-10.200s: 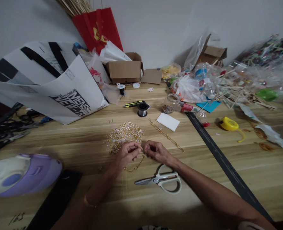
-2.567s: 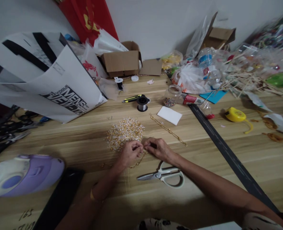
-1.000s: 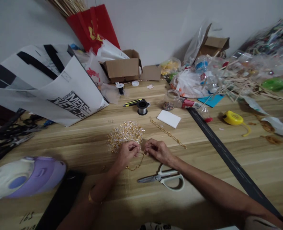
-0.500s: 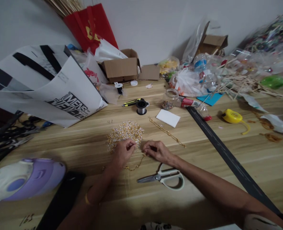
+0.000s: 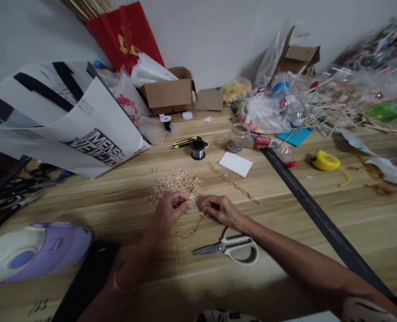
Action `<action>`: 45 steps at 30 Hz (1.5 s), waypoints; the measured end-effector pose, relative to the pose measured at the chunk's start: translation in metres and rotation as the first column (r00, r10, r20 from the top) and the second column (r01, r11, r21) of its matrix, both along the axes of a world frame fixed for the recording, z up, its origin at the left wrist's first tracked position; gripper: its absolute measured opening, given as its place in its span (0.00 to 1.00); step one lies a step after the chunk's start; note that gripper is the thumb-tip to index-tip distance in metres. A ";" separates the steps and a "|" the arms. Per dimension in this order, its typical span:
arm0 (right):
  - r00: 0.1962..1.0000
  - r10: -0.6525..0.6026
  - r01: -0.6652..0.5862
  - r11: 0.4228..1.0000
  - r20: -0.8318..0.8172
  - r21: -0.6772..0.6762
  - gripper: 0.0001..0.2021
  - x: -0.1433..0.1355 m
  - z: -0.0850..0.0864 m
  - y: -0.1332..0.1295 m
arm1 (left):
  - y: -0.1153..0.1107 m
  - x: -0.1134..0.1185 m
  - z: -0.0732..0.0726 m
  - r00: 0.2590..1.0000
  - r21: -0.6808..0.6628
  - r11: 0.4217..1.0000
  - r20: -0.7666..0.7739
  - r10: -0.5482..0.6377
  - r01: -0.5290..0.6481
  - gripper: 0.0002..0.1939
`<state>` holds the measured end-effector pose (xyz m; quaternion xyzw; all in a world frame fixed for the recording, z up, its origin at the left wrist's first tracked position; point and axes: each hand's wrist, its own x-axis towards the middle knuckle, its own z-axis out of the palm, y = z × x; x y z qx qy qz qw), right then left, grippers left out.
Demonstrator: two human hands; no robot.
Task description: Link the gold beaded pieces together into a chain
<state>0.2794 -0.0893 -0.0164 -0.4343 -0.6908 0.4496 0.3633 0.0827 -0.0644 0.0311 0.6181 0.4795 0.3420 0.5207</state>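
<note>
My right hand (image 5: pixel 222 210) is closed in a pinch at the upper end of a gold bead chain (image 5: pixel 192 232), which curves down across the table toward my left wrist. My left hand (image 5: pixel 173 209) faces it with thumb and fingers pinched together; whatever is between them is too small to make out. Just behind that hand lies a heap of gold and clear beaded pieces (image 5: pixel 176 180), partly covered by it. A second gold chain (image 5: pixel 230 181) is stretched out beyond my right hand. White-handled scissors (image 5: pixel 228 246) rest below my right wrist, blades pointing left.
Behind the heap stand a wire spool (image 5: pixel 198 148), a yellow-black cutter (image 5: pixel 184 142) and a jar of beads (image 5: pixel 237 137). A white card (image 5: pixel 235 164) lies near the second chain. Further right is a yellow tape measure (image 5: pixel 326 161). A white paper bag (image 5: pixel 94 120) fills the left.
My left hand has shifted slightly up and left, and its forearm has swung a little left. My right hand keeps its pinch in nearly the same place.
</note>
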 end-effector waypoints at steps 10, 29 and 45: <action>0.991 -0.026 0.011 0.994 -0.135 -0.109 0.07 -0.003 -0.001 -0.001 | -0.004 0.015 -0.019 0.999 -0.222 0.975 0.038 0.013 -0.004 0.08; 0.998 -0.056 0.056 0.998 0.032 -0.017 0.05 -0.003 0.008 -0.004 | -0.011 0.023 -0.027 0.996 -0.197 0.980 0.081 0.040 -0.024 0.07; 0.996 -0.084 0.086 0.995 0.040 -0.047 0.05 -0.004 0.007 -0.003 | -0.014 0.025 -0.033 1.000 0.060 0.998 -0.016 0.022 -0.021 0.03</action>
